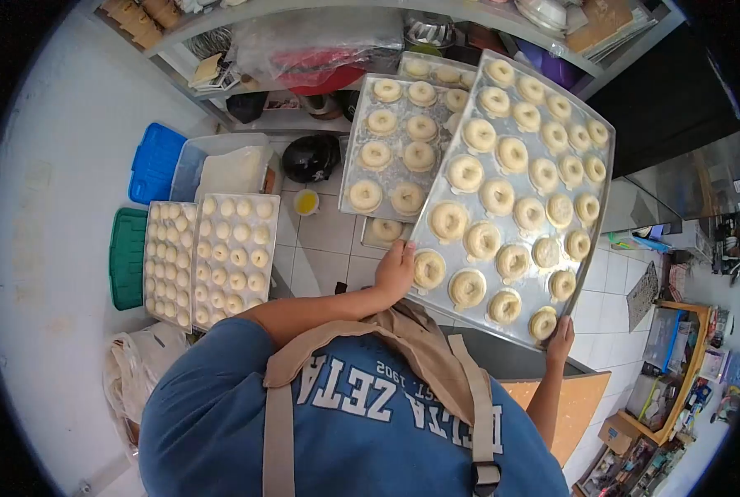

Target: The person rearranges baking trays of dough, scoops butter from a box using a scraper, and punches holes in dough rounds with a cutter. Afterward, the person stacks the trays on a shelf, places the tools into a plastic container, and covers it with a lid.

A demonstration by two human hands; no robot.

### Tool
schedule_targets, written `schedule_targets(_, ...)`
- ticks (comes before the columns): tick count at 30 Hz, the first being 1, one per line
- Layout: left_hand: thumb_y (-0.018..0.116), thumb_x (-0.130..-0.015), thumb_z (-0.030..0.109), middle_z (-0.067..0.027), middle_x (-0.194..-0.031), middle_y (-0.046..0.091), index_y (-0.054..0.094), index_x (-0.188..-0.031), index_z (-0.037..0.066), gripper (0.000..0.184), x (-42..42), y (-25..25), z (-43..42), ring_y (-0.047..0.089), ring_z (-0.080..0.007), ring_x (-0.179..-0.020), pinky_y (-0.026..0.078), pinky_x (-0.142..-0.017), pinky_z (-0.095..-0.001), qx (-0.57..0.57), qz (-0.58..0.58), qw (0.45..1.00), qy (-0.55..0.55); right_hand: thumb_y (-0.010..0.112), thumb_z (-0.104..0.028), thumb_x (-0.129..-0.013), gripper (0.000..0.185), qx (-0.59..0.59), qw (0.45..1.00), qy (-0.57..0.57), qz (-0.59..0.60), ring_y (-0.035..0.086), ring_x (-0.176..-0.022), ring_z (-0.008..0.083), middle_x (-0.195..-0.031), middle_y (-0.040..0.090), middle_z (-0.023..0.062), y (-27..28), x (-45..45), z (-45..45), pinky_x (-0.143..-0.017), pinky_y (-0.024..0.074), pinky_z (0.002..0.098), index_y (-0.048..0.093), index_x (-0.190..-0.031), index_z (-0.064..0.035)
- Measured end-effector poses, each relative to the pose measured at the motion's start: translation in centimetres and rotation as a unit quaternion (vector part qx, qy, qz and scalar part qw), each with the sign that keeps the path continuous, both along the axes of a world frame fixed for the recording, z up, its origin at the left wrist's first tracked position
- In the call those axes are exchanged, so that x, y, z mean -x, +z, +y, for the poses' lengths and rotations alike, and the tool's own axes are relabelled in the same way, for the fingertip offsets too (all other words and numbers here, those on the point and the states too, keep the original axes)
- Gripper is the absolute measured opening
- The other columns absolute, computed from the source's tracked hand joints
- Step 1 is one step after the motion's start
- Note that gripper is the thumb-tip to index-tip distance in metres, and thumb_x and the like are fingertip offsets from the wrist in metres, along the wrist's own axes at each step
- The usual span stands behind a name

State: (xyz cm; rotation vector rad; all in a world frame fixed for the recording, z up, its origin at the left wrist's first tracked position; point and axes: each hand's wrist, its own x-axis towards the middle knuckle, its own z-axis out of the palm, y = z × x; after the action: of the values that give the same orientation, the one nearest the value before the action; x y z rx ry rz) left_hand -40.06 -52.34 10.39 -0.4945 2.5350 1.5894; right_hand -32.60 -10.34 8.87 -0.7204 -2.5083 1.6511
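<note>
A large metal baking tray (526,327) bears several rows of pale, raw dough rings (498,196). My left hand (396,269) grips its near left edge, the fingers partly hidden at the rim. At the near right corner, my right hand (561,340) is closed on the same tray, its fingers partly under the edge. The tray slants across the view, its far end up by the shelf. Just left of it lies another tray (395,116) of dough rings, partly covered by the one I hold.
Two trays of round dough balls (234,248) rest at the left, near a clear plastic bin (188,157) and a green lid (127,258). A black helmet (311,158) and a yellow-filled cup (306,202) are beyond. Metal shelving (304,10) spans the back; a wooden shelf (693,364) stands right.
</note>
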Motion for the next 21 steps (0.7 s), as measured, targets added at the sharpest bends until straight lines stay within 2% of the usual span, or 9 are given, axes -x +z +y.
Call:
schedule_targets(6,0.035,-0.093,0.035,-0.023,-0.081,0.057,0.05,-0.091,0.002,0.036,-1.0,0.9,1.3,0.053,-0.0421,-0.079,0.04,-0.068,-0.0464,-0.024,-0.036,0.997,-0.067,0.036,-0.028,-0.096,0.031,-0.035,0.997,-0.073,-0.007,0.044,-0.071,0.0087,-0.077,0.05,-0.0005,1.3,-7.2,-1.3,-0.065,0.039,0.0237,0.052,-0.088,-0.002)
schedule_targets(10,0.035,-0.093,0.034,-0.0241,-0.084,0.056,0.051,-0.093,0.0,0.037,-0.7,1.1,1.3,0.053,-0.041,-0.082,0.04,-0.07,-0.0442,-0.011,-0.058,0.994,-0.088,0.037,-0.028,-0.096,0.032,-0.002,0.992,-0.125,-0.009,0.046,-0.077,0.0107,-0.081,0.051,0.0018,0.9,-8.8,-2.5,-0.071,0.0404,0.0256,0.052,-0.09,-0.0003)
schedule_targets(14,0.036,-0.092,0.036,-0.021,-0.083,0.059,0.052,-0.093,0.005,0.035,-0.7,-0.4,1.4,0.054,-0.0413,-0.08,0.041,-0.068,-0.0464,0.003,-0.023,0.997,-0.08,0.037,-0.028,-0.096,0.034,-0.021,0.995,-0.097,-0.006,0.046,-0.078,0.0113,-0.083,0.052,0.0025,1.1,-8.5,-2.6,-0.072,0.0402,0.0264,0.052,-0.092,0.0017)
schedule_targets(17,0.035,-0.092,0.037,-0.0208,-0.085,0.059,0.053,-0.092,0.004,0.038,-0.3,-0.4,1.1,0.055,-0.0406,-0.082,0.042,-0.069,-0.0455,0.01,-0.049,0.996,-0.074,0.037,-0.028,-0.096,0.035,-0.031,0.996,-0.074,-0.027,0.045,-0.078,0.0115,-0.082,0.051,0.0029,1.5,-6.8,-2.3,-0.071,0.0399,0.0264,0.052,-0.093,0.0026)
schedule_targets(21,0.034,-0.093,0.037,-0.0214,-0.085,0.059,0.053,-0.092,0.002,0.04,0.3,-0.3,-0.2,0.055,-0.0402,-0.083,0.041,-0.07,-0.0446,0.015,-0.01,0.999,-0.026,0.038,-0.029,-0.095,0.035,-0.033,0.999,-0.032,-0.013,0.044,-0.074,0.0109,-0.079,0.051,0.0027,-0.7,-2.4,-1.8,-0.068,0.0399,0.0254,0.053,-0.091,0.0027)
